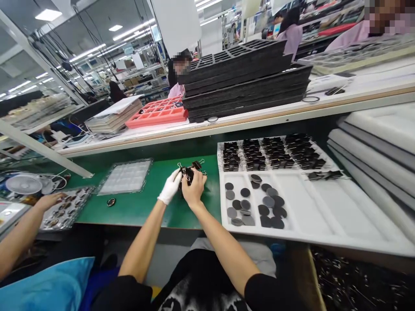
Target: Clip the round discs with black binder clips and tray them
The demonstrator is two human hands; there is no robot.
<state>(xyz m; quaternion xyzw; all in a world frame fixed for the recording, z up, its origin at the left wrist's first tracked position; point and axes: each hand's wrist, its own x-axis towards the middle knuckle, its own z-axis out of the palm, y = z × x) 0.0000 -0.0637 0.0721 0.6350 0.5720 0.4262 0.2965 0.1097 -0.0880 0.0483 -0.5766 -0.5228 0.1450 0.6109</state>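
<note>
Left of the white tray, the left hand and right hand, fingers curled, grip binder clips.

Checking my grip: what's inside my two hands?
Between your gloved left hand and your right hand show black binder clips with wire handles. Your fingers cover part, so the count is hidden.
</note>
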